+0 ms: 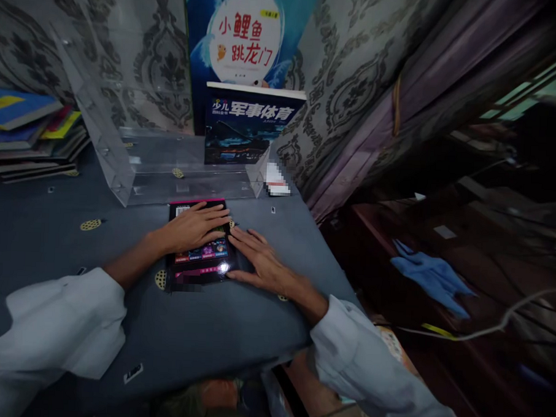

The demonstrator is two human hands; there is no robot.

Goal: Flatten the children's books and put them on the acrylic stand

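Observation:
A dark book [196, 271] with a pink edge and small colourful pictures lies flat on the grey-blue tablecloth [199, 334]. My left hand [196, 228] rests across its upper part with the fingers stretched out, covering much of the cover. At the book's right edge lies my right hand [260, 257], its fingers extended and the thumb apart, near or touching that edge. Just behind the book stands a clear acrylic rack [168, 188]. Upright in its right end is a dark blue book [244, 133], in front of a larger blue picture book [249, 35].
A stack of books [27, 136] sits on the table at the left. A small white item [277, 179] lies by the rack's right end. The table's right edge borders a purple curtain [350, 138]. Beyond it, a blue cloth [431, 277] and a pale cable [498, 326] lie lower down.

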